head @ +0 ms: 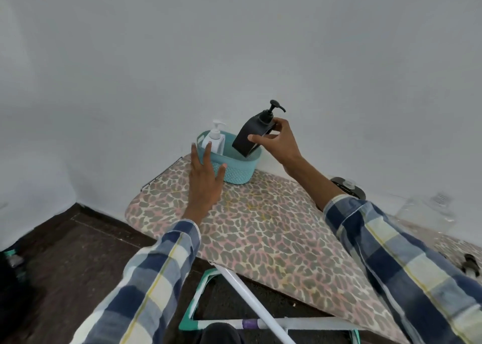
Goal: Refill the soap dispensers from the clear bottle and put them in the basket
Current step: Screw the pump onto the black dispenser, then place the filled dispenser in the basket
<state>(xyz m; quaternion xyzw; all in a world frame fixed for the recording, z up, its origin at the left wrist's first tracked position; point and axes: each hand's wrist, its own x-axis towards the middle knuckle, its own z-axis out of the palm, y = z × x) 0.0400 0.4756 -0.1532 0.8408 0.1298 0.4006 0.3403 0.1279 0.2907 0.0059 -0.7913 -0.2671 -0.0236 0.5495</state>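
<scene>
- Nearest the camera, two sleeves of blue, white and yellow checked flannel extend over the ironing board with its padded leopard-print fabric cover (260,229); white tubular legs with teal trim (242,299) show beneath it.
- Left hand (204,179): fingers spread wide and flat, holding nothing. The palm sits at the near wall of the teal plastic basket with a woven-texture moulding (236,173), apparently steadying it; contact cannot be confirmed.
- Right hand (277,141): thumb and fingertips clamp the matte black rectangular soap dispenser with a black pump head (250,133) at its shoulder. The body is tilted, its lower corner already below the basket rim.
- Inside the basket, left side, the white plastic pump dispenser (216,137) stands upright.
- Far right on the board, the clear plastic bottle (427,212) lies well apart from the basket; it appears nearly transparent, its fill level indiscernible.
- Step in hand, as judged: placing the second dispenser. The next move calls for righting the black body, lowering it beside the white one without knocking it, then releasing.
</scene>
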